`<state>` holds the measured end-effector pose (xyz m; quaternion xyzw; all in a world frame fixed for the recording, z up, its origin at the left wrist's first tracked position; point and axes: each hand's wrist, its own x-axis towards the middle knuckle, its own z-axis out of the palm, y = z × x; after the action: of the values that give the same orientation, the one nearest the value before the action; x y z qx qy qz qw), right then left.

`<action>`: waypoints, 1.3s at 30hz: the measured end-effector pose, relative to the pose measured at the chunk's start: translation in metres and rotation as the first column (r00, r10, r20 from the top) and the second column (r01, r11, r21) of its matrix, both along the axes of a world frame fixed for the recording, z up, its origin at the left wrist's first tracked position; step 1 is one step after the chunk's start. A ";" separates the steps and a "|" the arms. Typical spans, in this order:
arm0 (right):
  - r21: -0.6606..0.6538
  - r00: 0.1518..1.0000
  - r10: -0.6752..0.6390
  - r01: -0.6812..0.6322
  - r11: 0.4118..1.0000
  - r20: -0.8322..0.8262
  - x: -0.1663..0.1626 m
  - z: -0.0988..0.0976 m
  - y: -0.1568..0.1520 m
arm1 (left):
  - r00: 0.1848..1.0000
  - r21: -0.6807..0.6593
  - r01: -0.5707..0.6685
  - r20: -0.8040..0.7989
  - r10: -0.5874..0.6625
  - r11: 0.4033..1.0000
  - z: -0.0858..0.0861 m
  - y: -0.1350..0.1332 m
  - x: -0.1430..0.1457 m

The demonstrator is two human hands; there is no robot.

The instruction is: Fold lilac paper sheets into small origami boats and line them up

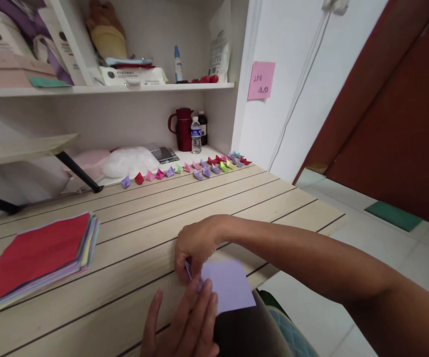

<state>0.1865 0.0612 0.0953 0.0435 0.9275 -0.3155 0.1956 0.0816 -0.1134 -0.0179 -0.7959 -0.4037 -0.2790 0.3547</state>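
Observation:
A sheet of light purple paper (pixel 231 285) lies at the table's near edge, its right part reaching over the edge above my lap. My right hand (pixel 195 245) comes in from the right and pinches the paper's far left end between thumb and fingers, where a bit of it bends up. My left hand (pixel 187 322) rests from below with its fingers stretched out, the fingertips touching the paper's left side. The fold under the fingers is mostly hidden. To the left lies a stack of coloured paper (pixel 47 253) with a red sheet on top.
Several small folded paper boats (pixel 170 172) line the table's (pixel 143 208) back edge. Behind them stand a dark red jug (pixel 184 130) and a water bottle (pixel 195 136). A small raised stand (pixel 25 148) sits at the back left, under a loaded shelf (pixel 192 87).

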 end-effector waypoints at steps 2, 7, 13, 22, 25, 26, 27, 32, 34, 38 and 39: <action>0.068 0.999 -0.012 0.015 0.998 -0.050 0.009 0.002 -0.004 | 1.000 -0.095 -0.012 -0.014 0.010 0.995 -0.013 0.002 -0.006; 0.364 0.853 -0.135 0.352 0.862 -0.505 0.068 0.006 -0.029 | 0.997 -0.121 -0.068 0.016 0.070 0.990 -0.034 -0.003 -0.009; 0.468 0.859 -0.101 0.368 0.804 -0.502 0.136 -0.040 -0.084 | 0.983 -0.143 -0.149 0.086 0.163 0.978 -0.038 -0.014 0.009; 0.295 0.790 -0.226 0.453 0.841 -0.570 0.139 -0.053 -0.076 | 0.953 -0.078 -0.256 0.143 0.265 0.963 -0.048 -0.022 0.028; 0.164 0.743 -0.294 0.475 0.865 -0.601 0.134 -0.049 -0.066 | 0.952 -0.089 -0.264 0.137 0.275 0.960 -0.046 -0.022 0.028; 0.130 0.731 -0.318 0.484 0.865 -0.604 0.132 -0.049 -0.064 | 0.952 -0.094 -0.263 0.134 0.274 0.960 -0.046 -0.022 0.028; 0.103 0.724 -0.336 0.488 0.867 -0.603 0.131 -0.050 -0.062 | 0.953 -0.100 -0.261 0.130 0.272 0.960 -0.046 -0.023 0.028; 0.070 0.748 -0.303 0.422 0.904 -0.590 0.128 -0.053 -0.058 | 0.954 -0.153 -0.268 0.097 0.284 0.951 -0.040 -0.026 0.028; 0.069 0.774 -0.257 0.360 0.930 -0.579 0.130 -0.053 -0.056 | 0.955 -0.206 -0.260 0.090 0.282 0.943 -0.036 -0.028 0.028; 0.017 0.784 -0.238 0.301 0.953 -0.574 0.136 -0.053 -0.053 | 0.953 -0.286 -0.237 0.116 0.279 0.928 -0.029 -0.032 0.028; 0.001 0.771 -0.257 0.318 0.948 -0.582 0.136 -0.054 -0.052 | 0.953 -0.286 -0.235 0.118 0.278 0.929 -0.029 -0.032 0.027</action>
<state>0.3223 0.0090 0.0413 0.0974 0.9397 -0.2933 -0.1464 0.1088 -0.1459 -0.0469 -0.7524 -0.5651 -0.2342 0.2442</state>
